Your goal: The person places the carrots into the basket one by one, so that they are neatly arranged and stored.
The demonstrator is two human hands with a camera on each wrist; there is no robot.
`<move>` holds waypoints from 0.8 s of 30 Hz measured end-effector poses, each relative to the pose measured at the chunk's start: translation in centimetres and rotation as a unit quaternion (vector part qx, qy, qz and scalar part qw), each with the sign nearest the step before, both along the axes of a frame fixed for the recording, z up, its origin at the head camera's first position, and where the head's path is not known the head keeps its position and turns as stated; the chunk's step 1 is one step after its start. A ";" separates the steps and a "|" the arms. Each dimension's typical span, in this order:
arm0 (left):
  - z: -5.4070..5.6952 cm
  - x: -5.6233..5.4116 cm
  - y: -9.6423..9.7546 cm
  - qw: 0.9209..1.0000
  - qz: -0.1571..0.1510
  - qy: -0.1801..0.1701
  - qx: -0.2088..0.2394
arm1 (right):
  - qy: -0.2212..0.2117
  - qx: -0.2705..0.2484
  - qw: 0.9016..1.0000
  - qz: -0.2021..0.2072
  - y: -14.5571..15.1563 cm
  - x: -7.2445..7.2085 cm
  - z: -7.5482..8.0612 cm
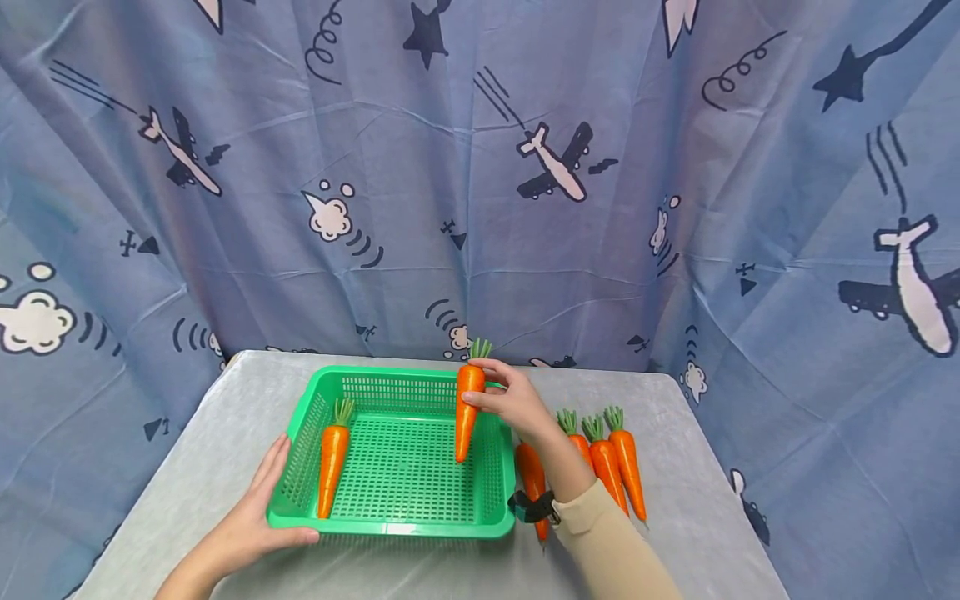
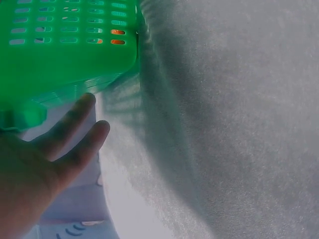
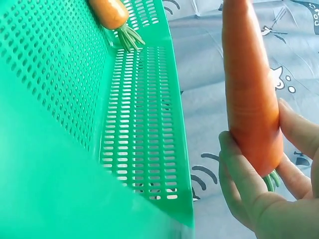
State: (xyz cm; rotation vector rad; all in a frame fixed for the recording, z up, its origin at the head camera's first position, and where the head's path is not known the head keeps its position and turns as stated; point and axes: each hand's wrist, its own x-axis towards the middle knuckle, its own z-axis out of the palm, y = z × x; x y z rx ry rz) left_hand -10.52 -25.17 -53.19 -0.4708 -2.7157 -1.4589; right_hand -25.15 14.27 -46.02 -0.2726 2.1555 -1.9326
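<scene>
1. Right hand (image 1: 510, 402) is pinching a carrot (image 1: 467, 412), basket (image 1: 438, 530) sitting underneath.
2. Left hand (image 1: 251, 518) is touching the basket, fingers pretty much straight.
3. More carrots (image 1: 628, 467) are lying right of the right hand.

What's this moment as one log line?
right hand: holds carrot | left hand: at basket | inside: one carrot | outside: four carrots visible

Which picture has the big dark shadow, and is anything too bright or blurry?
Left wrist view: a broad shadow darkens the table beside the basket, with a washed-out bright patch near the bottom; right wrist view: the basket's nearest side looks blurry; head view: the held carrot shows clearly.
</scene>
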 end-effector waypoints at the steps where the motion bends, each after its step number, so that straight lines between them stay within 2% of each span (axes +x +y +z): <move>1: 0.0 0.0 0.0 1.000 0.000 -0.001 -0.001 | -0.001 -0.002 1.000 0.003 -0.1 0.0 0.0; 24: 0.1 0.1 0.0 1.000 0.002 -0.012 -0.003 | -0.004 -0.021 0.999 0.044 -3.8 -0.6 -0.5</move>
